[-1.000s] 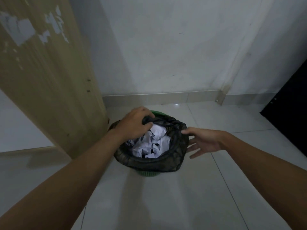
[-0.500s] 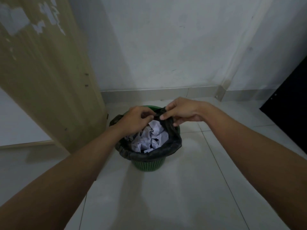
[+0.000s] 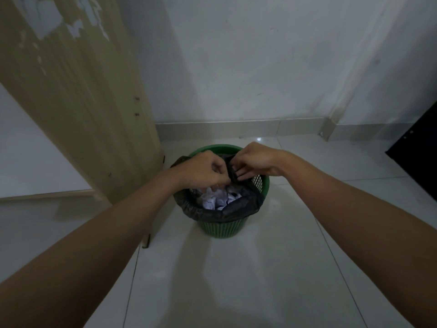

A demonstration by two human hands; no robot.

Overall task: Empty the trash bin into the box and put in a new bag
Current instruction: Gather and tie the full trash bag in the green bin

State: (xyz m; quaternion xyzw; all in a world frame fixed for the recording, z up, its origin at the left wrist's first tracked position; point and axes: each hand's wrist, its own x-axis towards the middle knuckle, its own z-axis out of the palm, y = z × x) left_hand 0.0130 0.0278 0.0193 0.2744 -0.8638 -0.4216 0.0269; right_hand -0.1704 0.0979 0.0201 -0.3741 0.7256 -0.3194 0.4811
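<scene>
Over the one green bin [image 3: 233, 229] on the floor tiles, my left hand [image 3: 205, 171] and right hand [image 3: 254, 160] both curl their fingers, pinching the far edge of its single black bag [image 3: 233, 210], crumpled paper [image 3: 218, 200] inside.

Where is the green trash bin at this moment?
In the head view, the green trash bin stands on the tiled floor at centre, just right of the wooden panel, with the left hand and right hand over its rim.
</scene>
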